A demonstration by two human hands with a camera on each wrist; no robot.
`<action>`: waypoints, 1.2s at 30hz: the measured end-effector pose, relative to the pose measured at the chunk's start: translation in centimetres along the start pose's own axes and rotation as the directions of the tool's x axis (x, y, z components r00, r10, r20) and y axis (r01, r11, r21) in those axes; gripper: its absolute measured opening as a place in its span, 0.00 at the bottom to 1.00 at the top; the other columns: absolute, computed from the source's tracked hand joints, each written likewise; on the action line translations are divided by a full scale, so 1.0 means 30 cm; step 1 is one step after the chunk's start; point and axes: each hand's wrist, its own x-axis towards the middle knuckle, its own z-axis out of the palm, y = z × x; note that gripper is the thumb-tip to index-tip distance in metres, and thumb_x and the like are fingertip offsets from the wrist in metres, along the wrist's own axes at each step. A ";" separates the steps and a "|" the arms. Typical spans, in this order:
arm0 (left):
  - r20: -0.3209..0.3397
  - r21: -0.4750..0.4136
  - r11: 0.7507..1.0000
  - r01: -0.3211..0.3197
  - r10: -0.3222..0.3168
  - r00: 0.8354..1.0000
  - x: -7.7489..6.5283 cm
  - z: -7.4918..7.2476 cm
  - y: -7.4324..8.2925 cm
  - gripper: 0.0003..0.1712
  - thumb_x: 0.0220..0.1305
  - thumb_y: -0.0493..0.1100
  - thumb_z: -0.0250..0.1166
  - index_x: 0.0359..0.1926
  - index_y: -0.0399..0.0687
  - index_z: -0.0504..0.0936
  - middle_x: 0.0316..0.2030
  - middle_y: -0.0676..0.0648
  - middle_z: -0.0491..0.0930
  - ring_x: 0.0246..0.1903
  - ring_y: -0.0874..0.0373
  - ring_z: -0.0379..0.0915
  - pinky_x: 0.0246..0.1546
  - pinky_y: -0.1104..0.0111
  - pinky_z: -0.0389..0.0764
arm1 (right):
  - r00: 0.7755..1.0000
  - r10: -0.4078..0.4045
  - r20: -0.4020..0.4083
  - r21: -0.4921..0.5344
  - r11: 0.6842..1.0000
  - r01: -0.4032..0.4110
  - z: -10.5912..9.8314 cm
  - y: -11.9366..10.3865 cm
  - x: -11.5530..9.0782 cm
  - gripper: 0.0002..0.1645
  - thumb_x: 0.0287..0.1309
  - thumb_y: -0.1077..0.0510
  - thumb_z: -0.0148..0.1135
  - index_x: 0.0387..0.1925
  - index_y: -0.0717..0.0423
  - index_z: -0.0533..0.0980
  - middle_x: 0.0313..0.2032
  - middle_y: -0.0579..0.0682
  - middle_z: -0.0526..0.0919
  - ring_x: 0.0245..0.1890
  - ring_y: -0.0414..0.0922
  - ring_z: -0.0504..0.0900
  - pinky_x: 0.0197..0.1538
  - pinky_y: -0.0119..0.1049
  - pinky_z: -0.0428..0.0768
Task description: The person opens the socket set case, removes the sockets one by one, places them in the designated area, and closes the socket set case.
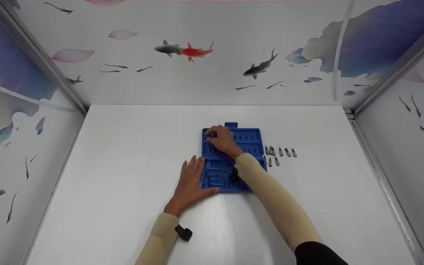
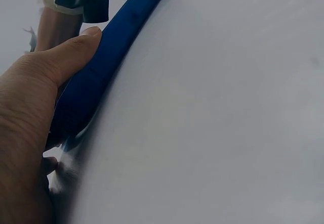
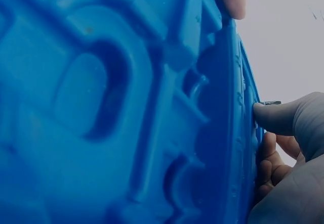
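A blue plastic tool case [image 1: 248, 138] with molded slots lies unfolded on the white table. My left hand [image 1: 191, 184] rests against its near left corner, fingers straight along the side and thumb on the front edge. The left wrist view shows that thumb [image 2: 83, 47] over the case's blue edge [image 2: 96, 77]. At the far left corner of the case, my right hand [image 1: 221, 138] pinches a small metal bit [image 1: 209, 135] over the slots. Thumb and fingers mostly hide it; a sliver of the metal bit [image 3: 273, 102] shows past the thumb in the right wrist view.
Several small metal bits [image 1: 281, 151] stand or lie on the table to the right of the case. My right forearm [image 1: 271, 195] crosses over the case's near half. White panels [image 1: 212, 84] with painted fish enclose the table [image 1: 123, 147] at the back and sides.
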 end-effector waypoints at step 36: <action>-0.003 -0.011 1.000 0.013 -0.013 1.000 0.001 0.002 -0.002 0.75 0.60 0.80 0.71 0.89 0.39 0.50 0.88 0.39 0.50 0.88 0.43 0.35 0.87 0.46 0.32 | 0.993 -0.078 -0.092 0.256 0.961 0.100 -0.149 0.074 -0.143 0.10 0.75 0.58 0.72 0.50 0.60 0.87 0.48 0.54 0.89 0.49 0.49 0.85 0.57 0.46 0.83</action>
